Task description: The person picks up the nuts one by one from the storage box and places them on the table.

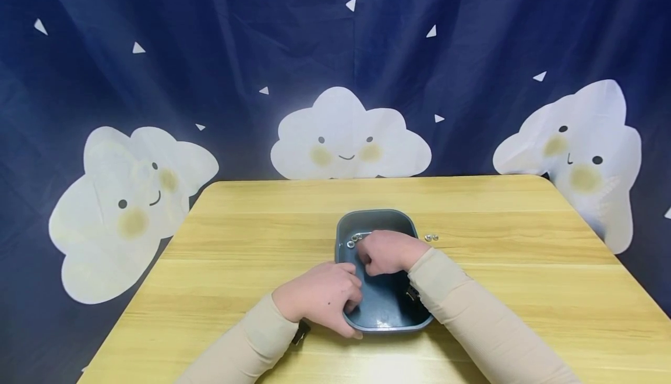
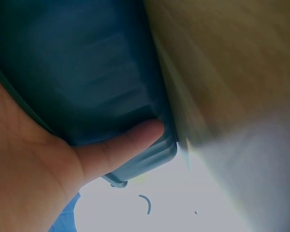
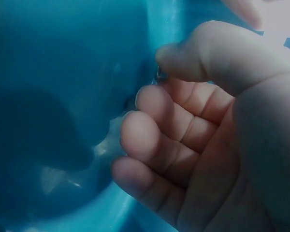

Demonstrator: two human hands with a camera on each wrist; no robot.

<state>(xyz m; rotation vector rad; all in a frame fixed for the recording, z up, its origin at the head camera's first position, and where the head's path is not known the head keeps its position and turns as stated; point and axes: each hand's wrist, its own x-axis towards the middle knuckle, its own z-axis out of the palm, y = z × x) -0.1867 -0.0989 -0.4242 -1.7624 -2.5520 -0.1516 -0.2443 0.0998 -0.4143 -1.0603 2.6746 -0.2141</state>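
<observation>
A dark blue-grey rectangular plastic basin point(image 1: 388, 308) with rounded corners stands on the table. My left hand point(image 1: 327, 293) grips its near left side, fingers over the rim; the left wrist view shows the thumb point(image 2: 130, 140) along the outer wall. Inside the basin, toward its far end, is my right hand point(image 1: 390, 251), fingers curled. In the right wrist view its thumb and index finger pinch a small shiny metal piece point(image 3: 160, 72), mostly hidden. Several small round silvery pieces point(image 1: 351, 244) lie in the basin's far left part, beside the right hand.
Two more small round silvery pieces point(image 1: 428, 237) lie on the light wooden table point(image 1: 251, 226), just right of the basin. A dark blue curtain point(image 1: 314, 34) with white smiling clouds hangs behind the table's far edge.
</observation>
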